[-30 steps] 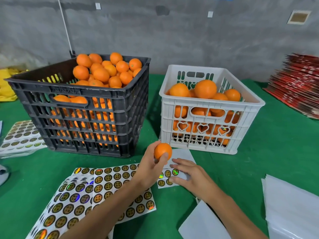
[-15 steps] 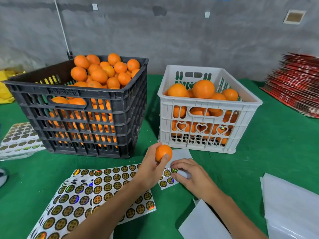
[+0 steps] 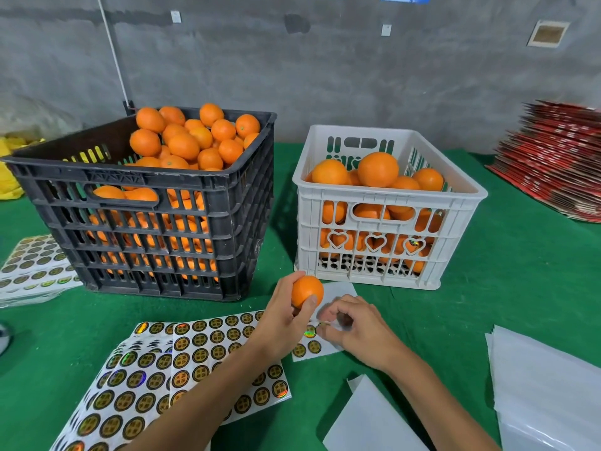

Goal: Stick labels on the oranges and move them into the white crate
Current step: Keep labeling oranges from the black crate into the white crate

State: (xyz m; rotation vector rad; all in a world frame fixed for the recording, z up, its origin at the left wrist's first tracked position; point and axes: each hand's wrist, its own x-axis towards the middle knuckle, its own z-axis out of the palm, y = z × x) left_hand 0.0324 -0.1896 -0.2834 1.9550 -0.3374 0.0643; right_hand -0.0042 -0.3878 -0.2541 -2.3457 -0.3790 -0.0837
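Observation:
My left hand [image 3: 279, 323] grips one orange [image 3: 307, 289] just above the green table, in front of the gap between the two crates. Right beside it, my right hand [image 3: 354, 330] has thumb and forefinger pinched on a shiny round label [image 3: 310, 332] at the edge of a small, mostly used label sheet [image 3: 305, 349]. The white crate [image 3: 390, 195] stands behind to the right, holding several oranges. To the left, the black crate [image 3: 146, 177] is heaped with oranges.
Full label sheets [image 3: 146, 385] are fanned out under my left forearm, and more sheets [image 3: 32, 265] lie at the far left. White backing papers [image 3: 546, 395] lie at the right front. Red flattened cartons [image 3: 559, 157] are stacked at the back right.
My right hand has gone from lying flat on the small sheet to curling its fingers and pinching a label. The orange in my left hand has stayed almost still.

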